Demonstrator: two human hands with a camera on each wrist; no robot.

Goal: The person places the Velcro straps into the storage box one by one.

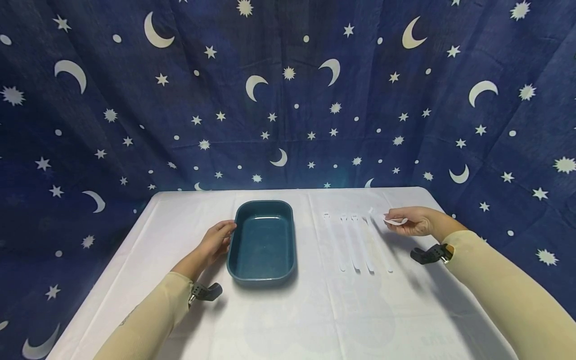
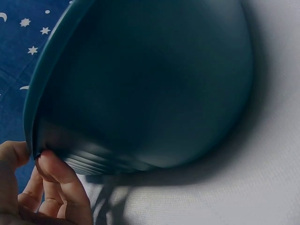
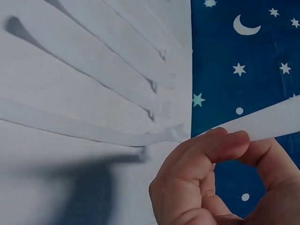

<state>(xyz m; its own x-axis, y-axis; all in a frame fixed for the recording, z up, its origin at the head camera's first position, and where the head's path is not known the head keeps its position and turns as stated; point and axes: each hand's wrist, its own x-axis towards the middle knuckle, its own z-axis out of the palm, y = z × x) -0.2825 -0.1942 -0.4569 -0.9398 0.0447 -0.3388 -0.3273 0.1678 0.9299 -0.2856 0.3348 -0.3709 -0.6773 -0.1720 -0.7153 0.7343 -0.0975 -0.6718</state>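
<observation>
A deep teal rectangular dish (image 1: 264, 247) with rounded corners stands on the table, nothing inside it. At its left side, my left hand (image 1: 218, 241) pinches the rim between thumb and fingers, as the left wrist view also shows. Off to the right, my right hand (image 1: 413, 221) holds a thin white strip (image 3: 276, 121) between thumb and fingertips, raised over the table. Several similar white strips (image 1: 335, 245) lie lengthwise side by side between the dish and my right hand. Each has a small notched head at its far end.
A white cloth covers the table (image 1: 288, 320). Behind it hangs a dark blue curtain (image 1: 288, 100) with moons and stars. Black wrist mounts (image 1: 429, 254) stick out below both forearms. My right arm casts a shadow across the right of the table.
</observation>
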